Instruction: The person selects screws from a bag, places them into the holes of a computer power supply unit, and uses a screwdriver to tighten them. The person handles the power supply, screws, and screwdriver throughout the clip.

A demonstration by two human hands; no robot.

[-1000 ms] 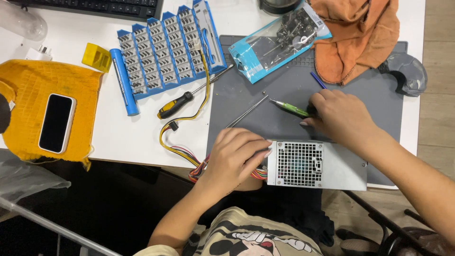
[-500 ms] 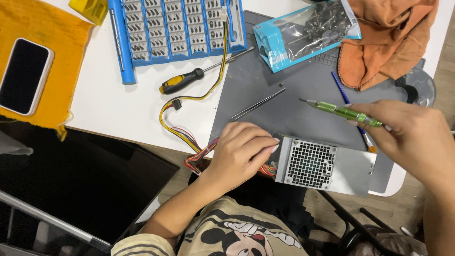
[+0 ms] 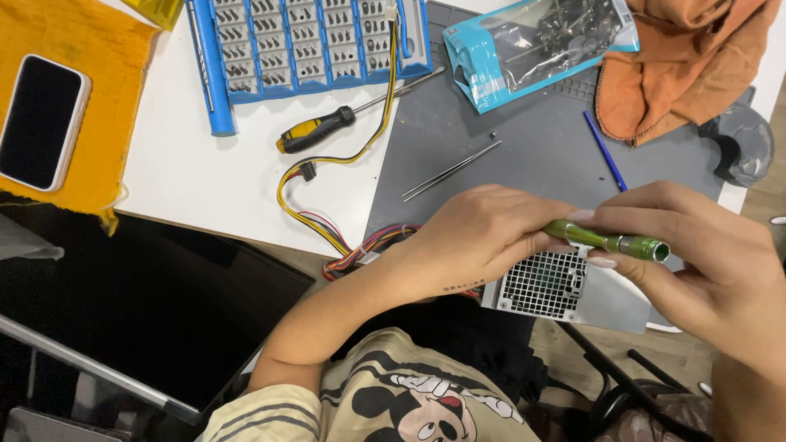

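On a white table (image 3: 205,176) with a grey mat (image 3: 524,155), a blue bit tray (image 3: 311,41) and a blue packet (image 3: 540,41) lie at the far edge (an orange cloth (image 3: 679,65) beside), while left hand (image 3: 483,237) and right hand (image 3: 696,254) both pinch a green screwdriver (image 3: 610,241) above a metal box (image 3: 565,286) overhanging the near edge.

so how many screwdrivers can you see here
2: a green screwdriver held between both hands above the metal box, and a yellow-and-black screwdriver on the white table. Others may be hidden.
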